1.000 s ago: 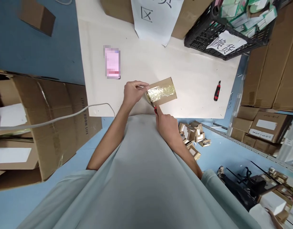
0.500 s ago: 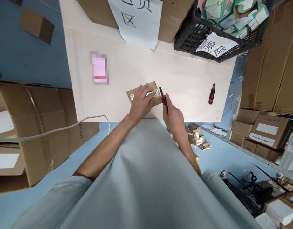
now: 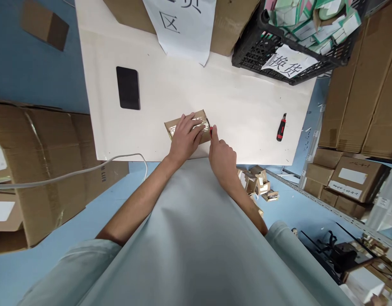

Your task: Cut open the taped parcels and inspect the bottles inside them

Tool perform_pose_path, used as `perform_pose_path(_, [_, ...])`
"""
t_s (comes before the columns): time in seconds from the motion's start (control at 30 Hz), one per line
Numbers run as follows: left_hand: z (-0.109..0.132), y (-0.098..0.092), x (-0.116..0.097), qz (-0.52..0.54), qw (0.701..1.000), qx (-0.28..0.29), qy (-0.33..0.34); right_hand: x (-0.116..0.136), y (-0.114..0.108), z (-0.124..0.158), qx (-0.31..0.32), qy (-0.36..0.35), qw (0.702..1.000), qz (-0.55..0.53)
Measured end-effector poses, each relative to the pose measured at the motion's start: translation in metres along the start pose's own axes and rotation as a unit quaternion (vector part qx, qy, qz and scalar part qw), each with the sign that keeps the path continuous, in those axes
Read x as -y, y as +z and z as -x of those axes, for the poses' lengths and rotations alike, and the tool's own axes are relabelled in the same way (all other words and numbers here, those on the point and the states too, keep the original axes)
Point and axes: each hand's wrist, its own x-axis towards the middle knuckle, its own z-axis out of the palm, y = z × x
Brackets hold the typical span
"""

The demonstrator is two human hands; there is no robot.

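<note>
A small flat cardboard box (image 3: 204, 120) with shiny tape lies at the front edge of the white table (image 3: 170, 85). My left hand (image 3: 185, 138) rests on top of it, fingers spread and lying over the tape. My right hand (image 3: 222, 155) is closed round a red and black utility knife (image 3: 211, 131), which is mostly hidden by the fingers. The knife's front end is at the box's right edge; its blade cannot be made out. A second red and black knife (image 3: 281, 127) lies apart on the right of the table.
A dark phone (image 3: 128, 88) lies at the left of the table. At the back stand a carton with a paper sheet (image 3: 183, 29) and a black crate (image 3: 253, 46) of small boxes. A white cable (image 3: 71, 173) crosses the left front.
My right hand has moved left and brought the knife against the box's right edge. The phone's face now shows dark instead of a blurred pink patch. The view has shifted slightly.
</note>
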Motion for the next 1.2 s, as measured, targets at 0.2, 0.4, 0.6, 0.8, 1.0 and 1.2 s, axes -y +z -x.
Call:
perform_pose_path(0.2, [0.001,0.008,0.004,0.002,1.000,-0.017,0.005,0.022,-0.012,-0.006,0.010,0.012,0.999,0.036])
perform_pose_path(0.4, [0.000,0.009,0.001,0.024,1.000,-0.008,-0.011,0.017,-0.013,0.005,0.021,0.019,0.999,0.044])
perform_pose_path(0.6, [0.002,0.009,-0.003,0.042,0.999,-0.001,-0.016,0.010,-0.009,0.020,0.038,0.031,0.997,0.052])
perform_pose_path(0.8, [0.002,0.008,-0.006,0.031,0.999,0.002,-0.009,0.008,-0.007,0.026,0.040,0.037,0.997,0.052])
perform_pose_path(1.0, [0.001,0.010,-0.003,0.037,0.999,-0.004,-0.010,0.009,-0.001,0.012,0.042,0.041,0.997,0.044])
perform_pose_path(1.2, [0.002,0.010,-0.001,0.039,0.999,-0.009,-0.007,0.001,0.002,0.026,0.039,0.042,0.998,0.028])
